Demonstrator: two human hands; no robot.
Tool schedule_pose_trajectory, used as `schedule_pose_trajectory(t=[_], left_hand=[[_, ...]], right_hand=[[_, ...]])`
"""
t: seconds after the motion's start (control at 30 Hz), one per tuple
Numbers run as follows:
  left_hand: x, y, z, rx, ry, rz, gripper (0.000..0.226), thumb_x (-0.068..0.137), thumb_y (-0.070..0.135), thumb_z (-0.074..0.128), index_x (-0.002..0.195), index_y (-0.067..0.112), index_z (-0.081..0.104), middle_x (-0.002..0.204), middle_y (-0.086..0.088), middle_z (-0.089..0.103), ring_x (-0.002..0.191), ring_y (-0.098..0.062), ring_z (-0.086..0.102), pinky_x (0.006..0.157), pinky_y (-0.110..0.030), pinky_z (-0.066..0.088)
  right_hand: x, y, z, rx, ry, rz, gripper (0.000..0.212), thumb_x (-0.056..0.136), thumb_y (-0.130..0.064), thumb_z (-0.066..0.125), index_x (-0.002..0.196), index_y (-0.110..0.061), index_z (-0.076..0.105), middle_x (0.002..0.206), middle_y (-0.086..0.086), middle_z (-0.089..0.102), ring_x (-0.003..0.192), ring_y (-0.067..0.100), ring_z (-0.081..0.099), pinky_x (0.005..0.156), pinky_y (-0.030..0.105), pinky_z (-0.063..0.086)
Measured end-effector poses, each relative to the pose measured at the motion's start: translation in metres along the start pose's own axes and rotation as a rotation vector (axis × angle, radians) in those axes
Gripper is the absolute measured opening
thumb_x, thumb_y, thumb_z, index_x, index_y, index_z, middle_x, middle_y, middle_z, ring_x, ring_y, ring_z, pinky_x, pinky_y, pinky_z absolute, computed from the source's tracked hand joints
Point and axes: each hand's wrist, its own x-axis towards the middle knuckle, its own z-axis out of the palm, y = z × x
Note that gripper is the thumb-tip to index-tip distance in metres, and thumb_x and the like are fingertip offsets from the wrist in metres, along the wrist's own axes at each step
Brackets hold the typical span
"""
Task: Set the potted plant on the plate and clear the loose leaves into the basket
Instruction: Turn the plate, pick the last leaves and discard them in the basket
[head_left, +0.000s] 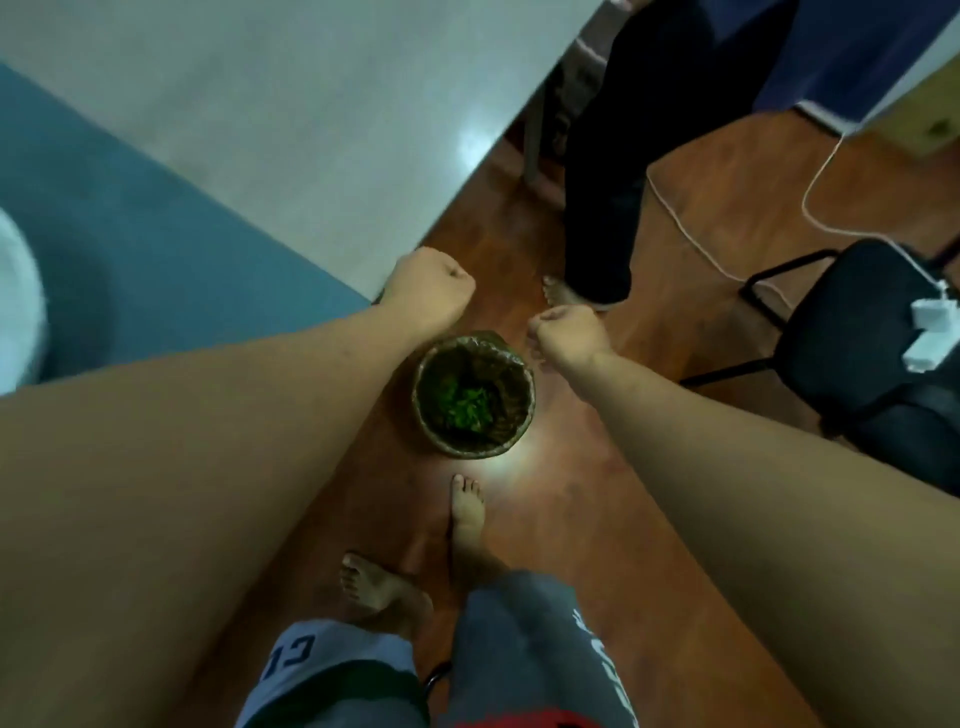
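A round woven basket stands on the wooden floor below me, with a heap of green leaves at its bottom. My left hand hovers above the basket's far left side, curled into a fist. My right hand is just right of the rim, also fisted. Whether either fist holds leaves is hidden. A white curved edge, perhaps the plate, shows at the far left on the table. The potted plant is out of view.
A table with a blue mat and pale top runs along the left. Another person's dark-trousered legs stand beyond the basket. A black chair with a white charger and cable sits at right. My bare feet are near the basket.
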Motion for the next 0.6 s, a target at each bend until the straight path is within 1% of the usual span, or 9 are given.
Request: schedule_pose_trajectory(t=[0.07,0.1,0.2,0.27,0.33,0.43,0.5,0.53,0.6], left_hand=[[-0.020,0.016,-0.035,-0.016,0.046,0.075,0.027,0.082,0.018,0.052,0.065,0.002,0.066,0.069,-0.018,0.067,0.065,-0.029,0.064,0.064,-0.034,0.053],[-0.031,0.022,-0.055,0.002,0.083,0.122,0.027,0.083,0.018,0.053,0.068,0.002,0.067,0.072,-0.016,0.069,0.068,-0.028,0.066,0.065,-0.034,0.053],[-0.064,0.024,-0.119,0.091,0.193,0.184,0.026,0.085,0.018,0.053,0.075,0.000,0.070,0.082,-0.014,0.073,0.080,-0.027,0.068,0.069,-0.032,0.052],[-0.085,0.005,-0.160,0.105,0.257,0.120,0.024,0.084,0.016,0.052,0.069,0.003,0.065,0.079,-0.014,0.070,0.076,-0.027,0.065,0.061,-0.028,0.045],[-0.108,-0.025,-0.198,0.088,0.342,0.038,0.025,0.083,0.016,0.051,0.061,0.009,0.058,0.072,-0.014,0.065,0.069,-0.028,0.059,0.056,-0.027,0.040],[-0.153,-0.083,-0.246,0.086,0.487,-0.085,0.028,0.084,0.017,0.049,0.059,0.006,0.054,0.073,-0.019,0.062,0.073,-0.032,0.058,0.065,-0.034,0.047],[-0.179,-0.114,-0.260,0.056,0.542,-0.156,0.034,0.085,0.015,0.048,0.053,0.008,0.044,0.078,-0.026,0.060,0.080,-0.038,0.059,0.070,-0.039,0.048],[-0.194,-0.133,-0.267,0.028,0.563,-0.203,0.036,0.085,0.015,0.048,0.051,0.010,0.040,0.076,-0.025,0.060,0.080,-0.039,0.059,0.070,-0.040,0.049],[-0.214,-0.167,-0.272,-0.017,0.583,-0.291,0.036,0.084,0.014,0.049,0.049,0.012,0.040,0.063,-0.013,0.054,0.071,-0.035,0.055,0.065,-0.038,0.047]], right_hand=[[-0.021,-0.035,-0.008,0.008,0.005,-0.081,0.031,0.073,-0.017,0.054,0.041,-0.020,0.056,0.059,0.006,0.057,0.059,0.025,0.052,0.063,0.040,0.042],[-0.034,-0.054,-0.009,-0.017,0.015,-0.126,0.027,0.068,-0.019,0.052,0.041,-0.017,0.056,0.057,0.005,0.055,0.060,0.025,0.052,0.062,0.039,0.040],[-0.070,-0.110,-0.001,-0.069,0.024,-0.243,0.020,0.065,-0.021,0.051,0.050,-0.015,0.063,0.058,0.008,0.058,0.059,0.029,0.057,0.056,0.038,0.047],[-0.096,-0.147,0.014,-0.116,0.011,-0.304,0.021,0.068,-0.019,0.053,0.064,-0.009,0.071,0.067,0.012,0.068,0.063,0.030,0.065,0.059,0.038,0.056],[-0.119,-0.178,0.034,-0.142,-0.037,-0.369,0.027,0.067,-0.019,0.053,0.075,-0.002,0.071,0.077,0.016,0.073,0.065,0.029,0.066,0.062,0.038,0.057],[-0.160,-0.217,0.084,-0.192,-0.113,-0.483,0.027,0.068,-0.019,0.051,0.077,-0.002,0.071,0.083,0.018,0.075,0.062,0.025,0.061,0.067,0.044,0.060],[-0.180,-0.230,0.113,-0.204,-0.168,-0.518,0.025,0.071,-0.016,0.052,0.077,-0.002,0.071,0.078,0.016,0.072,0.063,0.025,0.059,0.064,0.042,0.059],[-0.193,-0.236,0.132,-0.218,-0.209,-0.532,0.024,0.071,-0.016,0.052,0.077,-0.002,0.071,0.075,0.015,0.069,0.063,0.025,0.058,0.061,0.039,0.056],[-0.206,-0.242,0.164,-0.259,-0.255,-0.563,0.021,0.070,-0.016,0.052,0.071,-0.004,0.070,0.073,0.014,0.067,0.062,0.025,0.058,0.059,0.037,0.053]])
